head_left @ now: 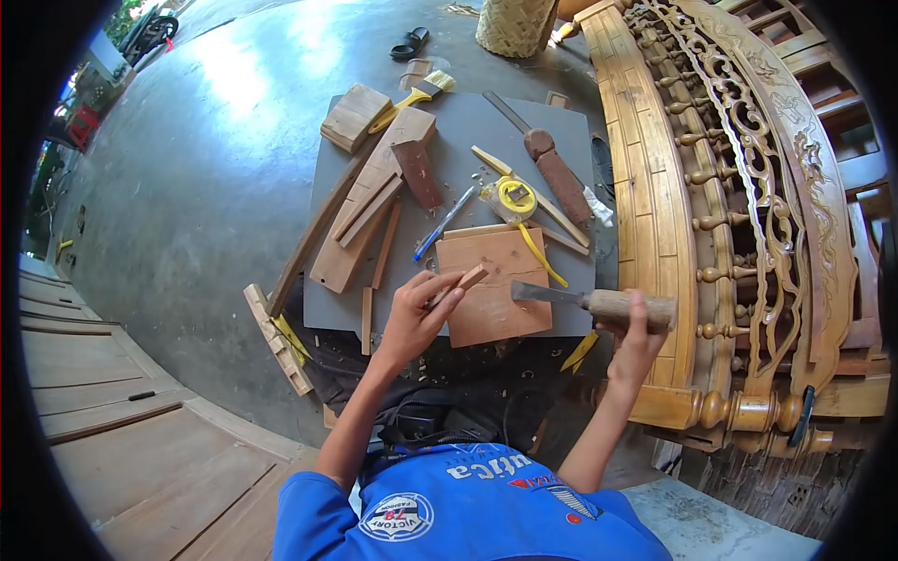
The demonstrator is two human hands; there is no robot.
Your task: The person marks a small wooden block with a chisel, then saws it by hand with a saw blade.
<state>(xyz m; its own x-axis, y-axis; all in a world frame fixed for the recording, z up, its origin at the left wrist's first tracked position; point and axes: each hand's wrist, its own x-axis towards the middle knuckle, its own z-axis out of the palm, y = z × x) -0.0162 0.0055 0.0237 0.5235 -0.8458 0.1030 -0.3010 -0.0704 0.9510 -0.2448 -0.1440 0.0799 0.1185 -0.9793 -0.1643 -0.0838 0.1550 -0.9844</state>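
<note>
Left hand (412,318) pinches a small wood strip (460,283) above the near-left corner of a square board (491,285) on the grey mat (458,140), right hand (631,337) fisted round a chisel (589,301), blade over the board's right edge, tape measure (515,195) just beyond.

Narrow gap between left hand (416,318) and right hand (636,335), over bare wooden board (496,313), crossed by chisel (561,296) and gripped wood strip (460,282). Walled off just right of right hand by carved furniture frame (655,187). Crowded ahead: tape measure (514,196), blue pen (444,222), wooden-handled tool (559,178). Left of left hand, wood offcuts (360,220); beyond, open concrete floor (215,159).
</note>
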